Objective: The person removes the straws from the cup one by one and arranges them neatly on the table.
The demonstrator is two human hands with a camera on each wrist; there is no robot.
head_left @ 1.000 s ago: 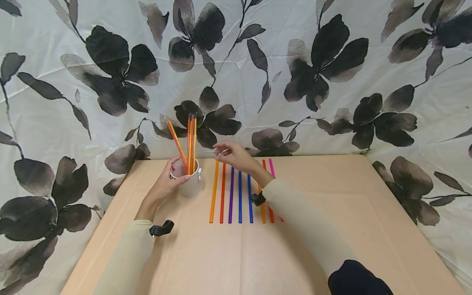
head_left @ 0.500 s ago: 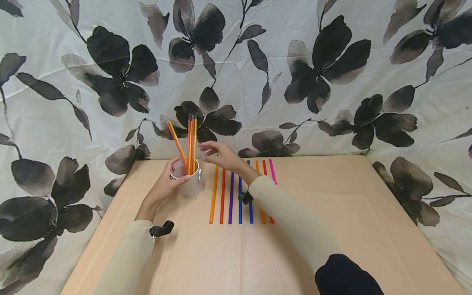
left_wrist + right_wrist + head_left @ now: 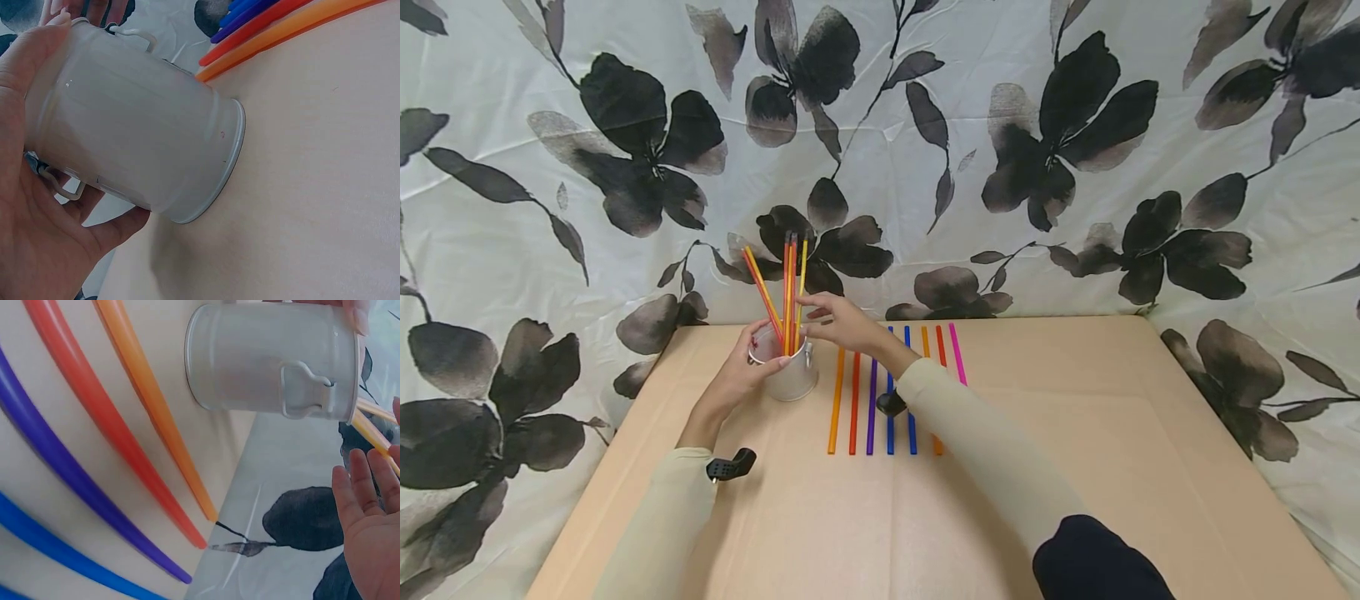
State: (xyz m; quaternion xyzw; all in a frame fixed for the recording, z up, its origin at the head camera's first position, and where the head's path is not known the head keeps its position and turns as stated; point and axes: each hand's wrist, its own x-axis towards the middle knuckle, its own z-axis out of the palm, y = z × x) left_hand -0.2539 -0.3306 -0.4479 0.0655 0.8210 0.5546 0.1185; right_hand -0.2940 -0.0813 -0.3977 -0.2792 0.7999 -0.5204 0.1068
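Observation:
A small white metal bucket (image 3: 792, 383) with side handles stands upright at the table's back left. My left hand (image 3: 733, 379) grips its left side, thumb on the near rim; the left wrist view shows the fingers wrapped round the bucket wall (image 3: 137, 125). Several thin red and yellow sticks (image 3: 788, 283) stand in it, and some lean left. My right hand (image 3: 842, 323) pinches a yellow stick (image 3: 803, 262) between thumb and index finger just above the rim. In the right wrist view its other fingers extend beside the yellow stick (image 3: 370, 431), and the fingertip contact is partly cut off.
Right of the bucket lies a row of coloured sticks: orange (image 3: 837, 408), red (image 3: 854, 408), purple (image 3: 871, 417), two blue, then orange, red and pink (image 3: 957, 350). My right forearm crosses over several. A floral cloth (image 3: 925, 167) hangs behind the table's back edge.
My right hand has moved left from over the row to the bucket and taken hold of a yellow stick, whose top has tipped slightly right. The left hand keeps its grip.

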